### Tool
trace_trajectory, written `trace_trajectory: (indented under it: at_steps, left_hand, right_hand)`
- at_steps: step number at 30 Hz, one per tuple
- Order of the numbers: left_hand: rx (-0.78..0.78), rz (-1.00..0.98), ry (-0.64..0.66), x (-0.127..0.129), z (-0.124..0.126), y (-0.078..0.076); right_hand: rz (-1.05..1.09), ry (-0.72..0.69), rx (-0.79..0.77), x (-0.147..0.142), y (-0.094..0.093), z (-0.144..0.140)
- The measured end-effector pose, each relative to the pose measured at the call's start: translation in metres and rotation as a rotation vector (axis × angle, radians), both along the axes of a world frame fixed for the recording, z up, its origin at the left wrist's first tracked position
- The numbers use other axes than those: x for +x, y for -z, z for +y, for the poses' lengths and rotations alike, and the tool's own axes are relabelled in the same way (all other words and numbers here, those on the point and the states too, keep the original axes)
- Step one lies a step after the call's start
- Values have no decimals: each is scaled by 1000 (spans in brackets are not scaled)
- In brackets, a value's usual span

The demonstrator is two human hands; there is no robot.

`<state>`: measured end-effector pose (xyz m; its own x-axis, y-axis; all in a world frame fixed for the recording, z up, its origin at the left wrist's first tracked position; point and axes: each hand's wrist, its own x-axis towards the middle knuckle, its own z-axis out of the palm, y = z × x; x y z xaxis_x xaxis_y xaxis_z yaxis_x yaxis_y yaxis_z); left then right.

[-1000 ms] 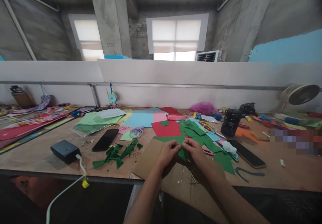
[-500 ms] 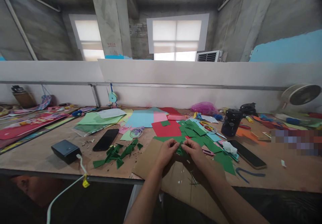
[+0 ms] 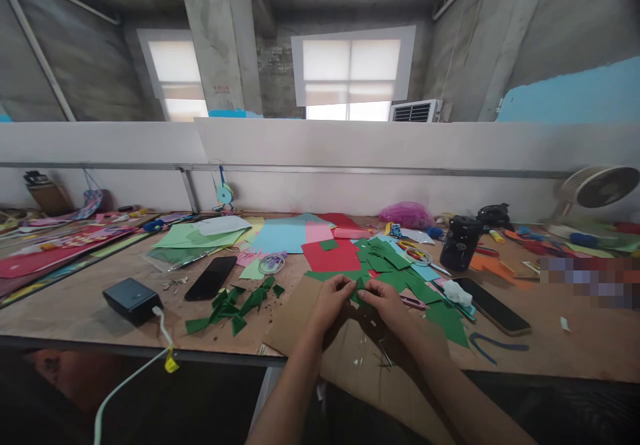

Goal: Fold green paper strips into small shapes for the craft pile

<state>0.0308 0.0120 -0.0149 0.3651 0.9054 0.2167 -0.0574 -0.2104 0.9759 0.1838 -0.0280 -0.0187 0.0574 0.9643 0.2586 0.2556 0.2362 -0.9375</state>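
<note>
Green paper (image 3: 361, 292) pinched between both hands.

Black rectangular power bank (image 3: 131, 298) w/ white cable (image 3: 131, 373) lying at bench's near left edge. Black smartphone (image 3: 211, 277) lying face-up beside it; second dark phone (image 3: 491, 305) sitting far right. Folded dark-green paper bits (image 3: 234, 304) lying in row btwn. Red paper sheet (image 3: 331, 256), light-blue paper sheet (image 3: 278, 237) spreading behind. Black cylindrical container (image 3: 459, 242) standing upright; white round fan (image 3: 598, 187) sitting at right.

Small dark-green paper piece (image 3: 359, 293) pinched above brown cardboard (image 3: 300, 312).
</note>
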Motion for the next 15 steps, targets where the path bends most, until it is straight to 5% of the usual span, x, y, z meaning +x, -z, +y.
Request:
trace_trajectory:
  at_steps: [6,15]
  left_hand:
    - [-71,-30,54,-1,-2,-2]
    - [-104,-207,-132,-3,5,1]
  right_hand:
    - [31,-2,-19,-1,-2,-3]
    - [46,-107,-100,-7,-8,-11]
